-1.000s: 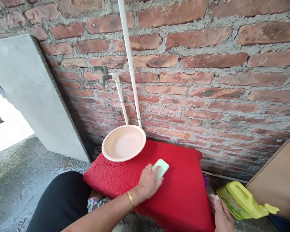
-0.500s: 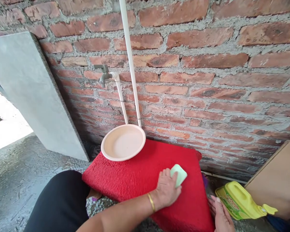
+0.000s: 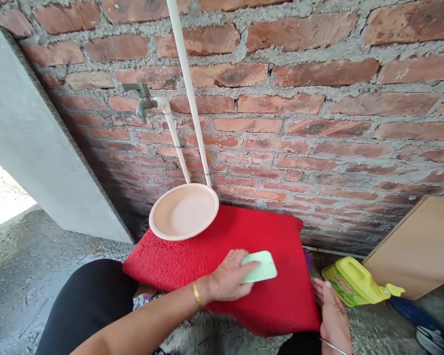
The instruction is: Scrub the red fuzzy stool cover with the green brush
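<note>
My left hand (image 3: 231, 277), with a gold bangle on the wrist, is closed around a pale green, rounded scrubbing brush (image 3: 266, 266). Its underside is hidden; it rests on a red cloth (image 3: 277, 231) with a fuzzy texture, draped over a low support. My right hand (image 3: 333, 310) stands at the cloth's right edge, fingers stretched out and thumb up, holding nothing visible. A pale pink basin (image 3: 185, 217) sits on the back left part of the cloth.
A grey tap (image 3: 142, 101) and white pipes (image 3: 187, 74) run along the brick wall (image 3: 299, 118). A grey slab (image 3: 48, 138) leans at left. At right lie a yellow jug (image 3: 358, 283) and a cardboard sheet (image 3: 422, 246). My dark-clothed knee (image 3: 89, 305) is at lower left.
My left hand has drawn the brush left and turned it, so its long side now points right. My right hand stays by the cloth's edge. The view has shifted slightly.
</note>
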`<state>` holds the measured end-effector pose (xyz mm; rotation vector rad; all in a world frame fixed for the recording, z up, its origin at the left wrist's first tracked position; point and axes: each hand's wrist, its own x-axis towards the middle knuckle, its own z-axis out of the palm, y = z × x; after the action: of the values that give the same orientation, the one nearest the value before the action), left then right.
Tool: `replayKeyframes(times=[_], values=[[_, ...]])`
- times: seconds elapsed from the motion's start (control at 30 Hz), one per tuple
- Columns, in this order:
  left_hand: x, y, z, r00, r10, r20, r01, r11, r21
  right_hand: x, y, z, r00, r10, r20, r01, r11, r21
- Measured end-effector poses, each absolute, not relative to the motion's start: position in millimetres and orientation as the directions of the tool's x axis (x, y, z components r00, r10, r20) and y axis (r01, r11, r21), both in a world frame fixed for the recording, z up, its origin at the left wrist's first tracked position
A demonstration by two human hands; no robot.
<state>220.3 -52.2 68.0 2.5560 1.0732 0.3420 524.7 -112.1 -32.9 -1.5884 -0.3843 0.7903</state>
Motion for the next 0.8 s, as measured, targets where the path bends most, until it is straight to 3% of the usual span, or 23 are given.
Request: replayKeyframes(times=[0.17, 0.33, 0.43, 0.6, 0.7, 0.8], values=[[98, -58, 45, 0.557, 0.813, 0.173, 0.768, -0.583, 0.265, 524, -111, -29, 0.710, 0.635, -0.304, -0.259, -0.166, -0.952], [50, -72, 22, 0.146, 0.947, 0.285, 0.962, -0.203, 0.183, 527, -111, -31, 0.708, 0.644, -0.288, -0.246, -0.158, -0.956], [68, -86, 15, 0.051, 0.964, 0.262, 0.993, -0.078, 0.092, 528, -110, -33, 0.713, 0.635, -0.299, -0.257, -0.160, -0.953], [162, -106, 17, 0.183, 0.968, 0.174, 0.977, -0.199, 0.079, 529, -109, -36, 0.706, 0.639, -0.304, -0.261, -0.164, -0.951], [230, -109, 22, 0.303, 0.953, 0.012, 0.933, -0.299, 0.202, 531, -109, -36, 0.715, 0.630, -0.301, -0.251, -0.170, -0.953], [283, -110, 28, 0.502, 0.860, -0.091, 0.816, -0.436, 0.380, 532, -108, -37, 0.718, 0.627, -0.301, -0.243, -0.179, -0.953]])
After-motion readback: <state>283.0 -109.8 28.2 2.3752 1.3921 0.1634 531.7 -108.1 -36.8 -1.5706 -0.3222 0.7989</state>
